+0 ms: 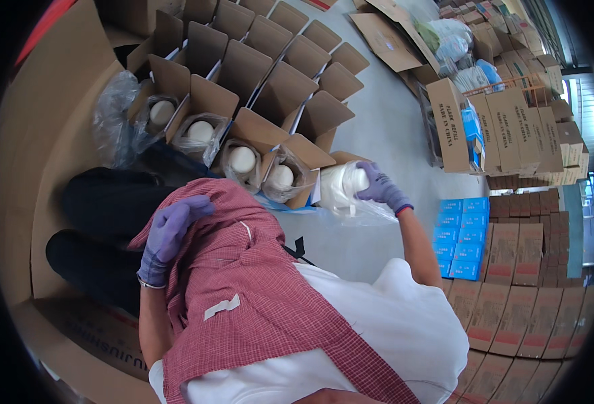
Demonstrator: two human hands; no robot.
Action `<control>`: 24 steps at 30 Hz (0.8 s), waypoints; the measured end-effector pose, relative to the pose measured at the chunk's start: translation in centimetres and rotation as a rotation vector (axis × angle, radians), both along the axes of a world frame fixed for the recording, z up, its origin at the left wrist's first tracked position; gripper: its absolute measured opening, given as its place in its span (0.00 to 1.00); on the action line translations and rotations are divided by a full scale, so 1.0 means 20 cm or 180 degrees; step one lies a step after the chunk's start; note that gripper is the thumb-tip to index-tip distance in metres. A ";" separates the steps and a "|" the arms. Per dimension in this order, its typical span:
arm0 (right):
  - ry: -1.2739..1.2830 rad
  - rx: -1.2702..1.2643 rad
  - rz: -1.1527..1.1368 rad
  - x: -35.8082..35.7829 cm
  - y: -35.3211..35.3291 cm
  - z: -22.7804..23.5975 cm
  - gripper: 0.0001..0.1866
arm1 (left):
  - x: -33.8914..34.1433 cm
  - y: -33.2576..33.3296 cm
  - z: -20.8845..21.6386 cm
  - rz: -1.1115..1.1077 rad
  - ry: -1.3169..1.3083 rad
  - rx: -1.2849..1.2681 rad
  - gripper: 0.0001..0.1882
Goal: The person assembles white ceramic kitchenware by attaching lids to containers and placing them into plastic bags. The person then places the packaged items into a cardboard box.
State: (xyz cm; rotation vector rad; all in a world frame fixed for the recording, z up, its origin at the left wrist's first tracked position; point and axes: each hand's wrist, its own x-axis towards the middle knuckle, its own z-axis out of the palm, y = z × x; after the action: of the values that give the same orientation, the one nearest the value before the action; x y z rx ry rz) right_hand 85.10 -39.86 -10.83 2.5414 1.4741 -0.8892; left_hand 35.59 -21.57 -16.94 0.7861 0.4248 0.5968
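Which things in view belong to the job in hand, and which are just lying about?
Apparently in the job:
right hand, on a white wrapped item
open brown boxes
white-topped wrapped items in the nearest boxes

Apparently lying about:
stacked blue boxes
stacked brown cartons
bulging plastic bags

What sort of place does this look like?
Probably a packing area in a warehouse or workshop. Open cardboard boxes stand in rows, the nearest ones holding bagged white-topped items, and brown cartons and blue boxes are stacked to the right.
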 end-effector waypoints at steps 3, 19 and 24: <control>-0.0330 -0.0088 0.0714 -0.02 -0.03 -0.28 0.47 | -0.03 -0.04 0.05 0.0072 0.0374 0.0182 0.21; -0.0291 -0.0142 -0.1190 -0.18 -0.03 -1.01 0.29 | -0.14 -0.06 0.06 0.0277 0.0336 0.0519 0.20; 0.2686 0.1202 -0.2400 -0.22 0.19 -0.95 0.12 | -0.40 -0.17 0.20 0.0713 0.0625 0.0589 0.19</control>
State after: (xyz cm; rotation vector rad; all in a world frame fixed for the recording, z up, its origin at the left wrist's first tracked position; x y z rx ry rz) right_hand 80.65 -36.07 -29.92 3.2647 0.7394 -2.1685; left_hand 27.55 -24.98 -12.94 0.9861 0.6505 0.7788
